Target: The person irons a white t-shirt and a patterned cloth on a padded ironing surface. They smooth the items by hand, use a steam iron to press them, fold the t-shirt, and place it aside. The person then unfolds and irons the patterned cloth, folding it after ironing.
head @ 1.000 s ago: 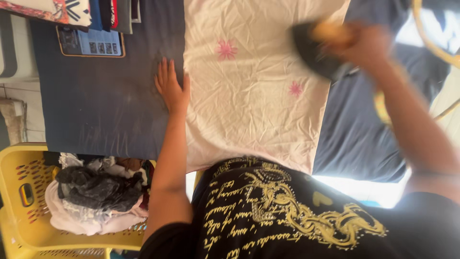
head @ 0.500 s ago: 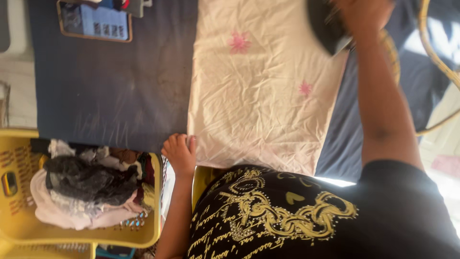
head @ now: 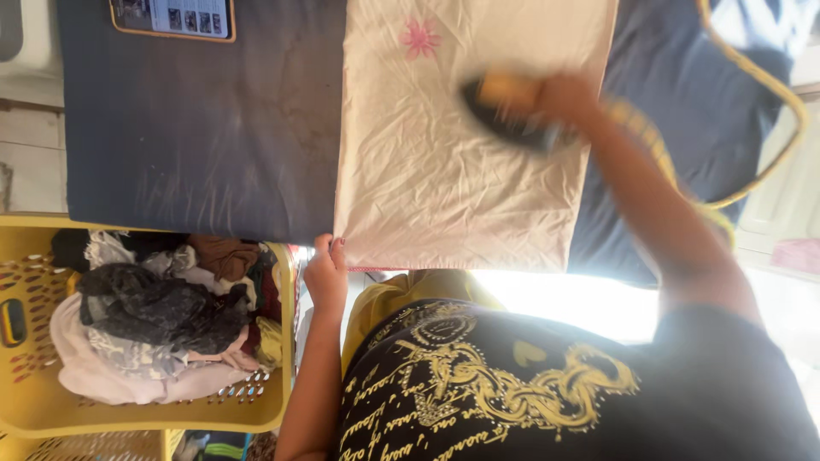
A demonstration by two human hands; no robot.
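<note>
Cream cloth [head: 461, 179], creased, small pink flower prints, spread flat on blue padded board [head: 196, 128], right hand [head: 564, 98] gripping blurred dark iron [head: 504, 115] on cloth, left hand [head: 326, 277] pinching cloth's near corner, yellow laundry basket [head: 34, 401] beside board.

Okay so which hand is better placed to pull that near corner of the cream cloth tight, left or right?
Left. The left hand already sits at the cream cloth's near corner, at the board's edge. The right hand is busy gripping the iron out on the cloth's middle.
</note>
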